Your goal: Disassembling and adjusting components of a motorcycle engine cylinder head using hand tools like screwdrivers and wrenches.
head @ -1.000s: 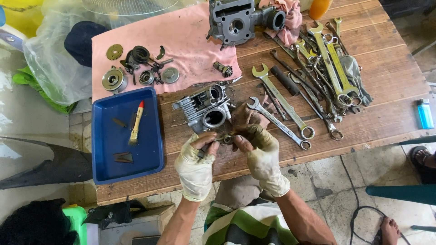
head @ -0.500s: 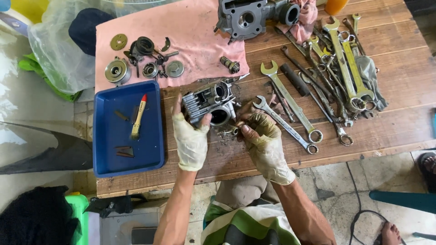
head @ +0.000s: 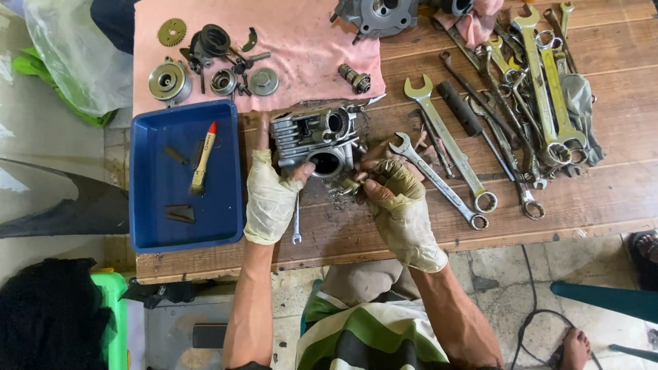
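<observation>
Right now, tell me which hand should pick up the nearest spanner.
Right hand: its fingers sit beside the spanner, though they pinch a small part. The left hand steadies the engine head, farther away.

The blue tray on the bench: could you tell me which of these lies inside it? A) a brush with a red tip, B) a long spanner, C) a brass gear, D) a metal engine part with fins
A: the brush with a red tip lies inside the blue tray, while the gear sits on the pink cloth and the spanners lie on the wooden bench.
</observation>
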